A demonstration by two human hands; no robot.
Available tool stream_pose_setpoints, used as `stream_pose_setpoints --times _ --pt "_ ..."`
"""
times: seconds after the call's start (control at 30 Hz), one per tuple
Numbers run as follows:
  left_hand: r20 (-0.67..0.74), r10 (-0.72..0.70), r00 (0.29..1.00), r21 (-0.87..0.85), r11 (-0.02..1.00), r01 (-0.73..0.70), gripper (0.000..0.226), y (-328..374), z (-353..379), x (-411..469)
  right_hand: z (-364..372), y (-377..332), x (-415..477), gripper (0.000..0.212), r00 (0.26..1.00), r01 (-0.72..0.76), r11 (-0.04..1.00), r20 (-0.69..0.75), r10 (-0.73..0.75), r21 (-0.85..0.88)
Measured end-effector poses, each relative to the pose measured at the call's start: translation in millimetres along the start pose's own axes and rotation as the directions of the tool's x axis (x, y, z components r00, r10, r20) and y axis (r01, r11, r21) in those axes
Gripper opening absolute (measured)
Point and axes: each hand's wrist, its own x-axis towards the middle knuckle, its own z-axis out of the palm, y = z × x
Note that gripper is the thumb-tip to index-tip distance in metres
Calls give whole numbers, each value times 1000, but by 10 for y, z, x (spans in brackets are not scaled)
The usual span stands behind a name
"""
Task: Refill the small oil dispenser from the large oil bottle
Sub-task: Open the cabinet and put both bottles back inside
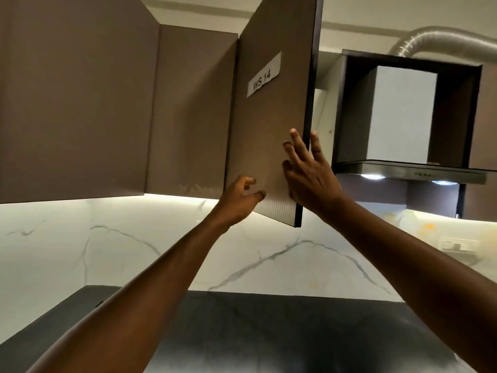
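Observation:
Neither the oil dispenser nor the large oil bottle is in view. A brown wall cabinet door [269, 125] with a white label reading "WS 14" [263, 78] stands swung out toward me. My right hand [309, 176] clasps its dark free edge, with fingers spread on the front face and one finger behind the edge. My left hand [239, 197] is at the door's lower part, fingers loosely curled and apart, the fingertips touching the face near the bottom edge. The open door hides the cabinet's inside.
Closed brown wall cabinets [75, 103] fill the left. At the right hangs a chimney hood [403, 170] with its lights on, under a silver duct [443, 39]. Below are a white marble backsplash [107, 251], a dark countertop [242, 332] and a wall socket [457, 244].

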Motion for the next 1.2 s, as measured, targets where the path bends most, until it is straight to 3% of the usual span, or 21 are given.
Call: stream_pose_setpoints --times 0.17,0.47,0.77,0.97,1.2 --pt "-3 52 999 273 961 -49 64 -99 659 408 710 246 -284 59 990 -79 995 118 71 63" --pt "11 153 988 611 781 -128 81 -564 1539 1460 2258 566 -513 92 944 -243 940 283 171 241" --pt "-11 148 989 723 685 -94 86 -1014 2003 2296 3469 502 -412 93 882 -404 797 421 210 450" --pt "-4 108 994 775 628 -65 84 -1405 2192 2504 3884 424 -233 99 853 -474 732 464 241 490" --pt "30 171 985 821 558 -122 82 -1734 2245 2647 4278 237 -283 97 822 -537 640 512 251 549"
